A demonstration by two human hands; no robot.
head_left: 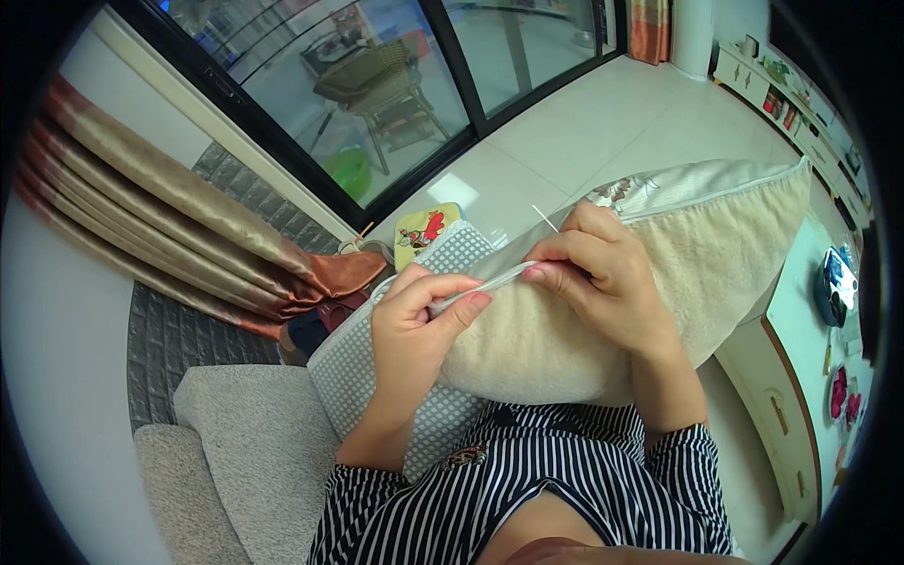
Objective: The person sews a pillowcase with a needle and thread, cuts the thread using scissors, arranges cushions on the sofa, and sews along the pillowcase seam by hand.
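Observation:
A large cushion (pixel 527 348) with cream plush on the near side and a shiny, silvery patterned fabric on the far side lies across my lap. My left hand (pixel 414 315) pinches its seam edge between thumb and fingers, near the left end. Close by on the same edge, my right hand (pixel 598 268) grips the seam with thumb and forefinger. A whitish strip of the edge runs taut between the two hands. A thin white stick-like piece (pixel 544 218) pokes up beside my right fingers; its kind I cannot make out.
I sit on a grey sofa (pixel 254 443) with a dotted cover (pixel 353 377). A small yellow stool seat (pixel 424 231) stands ahead, near the glass sliding door (pixel 377 113). Bronze curtains (pixel 179 217) hang left. A white table (pixel 800 405) with drawers stands right, carrying several items.

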